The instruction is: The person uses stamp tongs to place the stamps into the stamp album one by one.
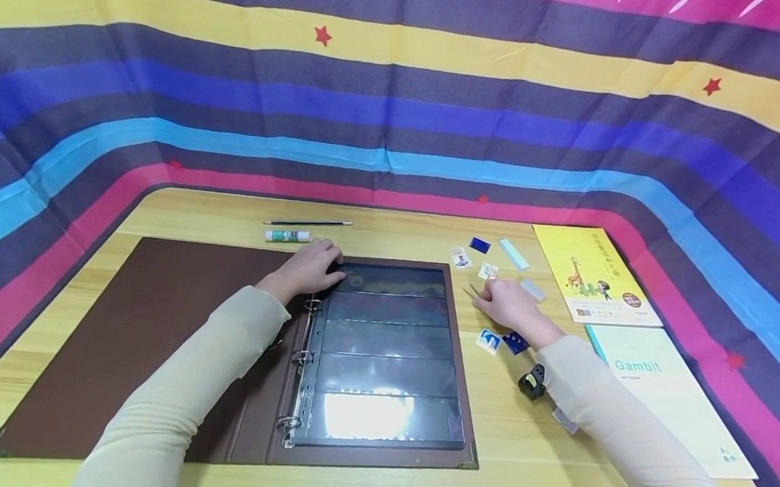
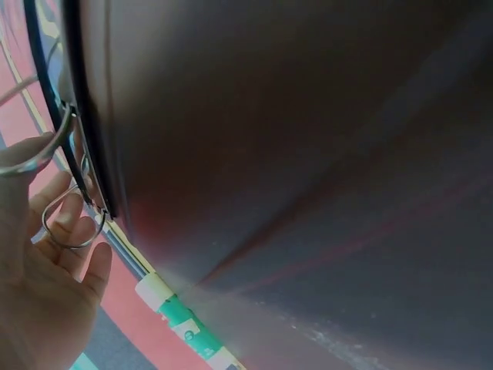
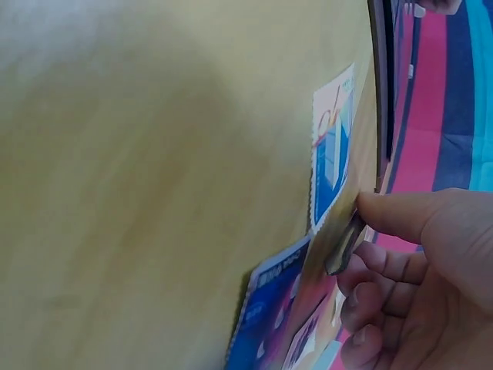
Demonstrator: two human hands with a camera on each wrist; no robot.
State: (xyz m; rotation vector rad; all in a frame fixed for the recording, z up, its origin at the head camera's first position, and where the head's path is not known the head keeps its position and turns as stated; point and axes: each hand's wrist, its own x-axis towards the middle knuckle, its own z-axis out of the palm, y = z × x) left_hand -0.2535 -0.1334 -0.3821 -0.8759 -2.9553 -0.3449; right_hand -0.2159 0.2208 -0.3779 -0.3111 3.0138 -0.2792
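In the head view, a brown ring binder (image 1: 181, 321) lies spread flat, its right side bearing a dark stock page (image 1: 385, 339) with clear strip pockets. My left hand (image 1: 309, 269) rests at the page's upper left corner, near the top ring; in the left wrist view its fingers (image 2: 96, 270) are loosely bent beside the metal rings. Between thumb and forefinger, my right hand (image 1: 509, 303) pinches metal tweezers (image 1: 472, 290), tips toward the binder. A blue-and-white stamp (image 1: 488, 341) and a dark blue stamp (image 1: 515, 343) lie just below that hand; another stamp (image 1: 488, 271) sits above it.
Farther back lie a small dark blue stamp (image 1: 479, 244), a figure stamp (image 1: 460, 257) and a pale strip (image 1: 514, 254). A glue stick (image 1: 287, 236) and a pencil (image 1: 308, 222) are behind the binder. Yellow booklet (image 1: 593, 276), Gambit notebook (image 1: 666, 398) and a small black object (image 1: 531, 381) are right.
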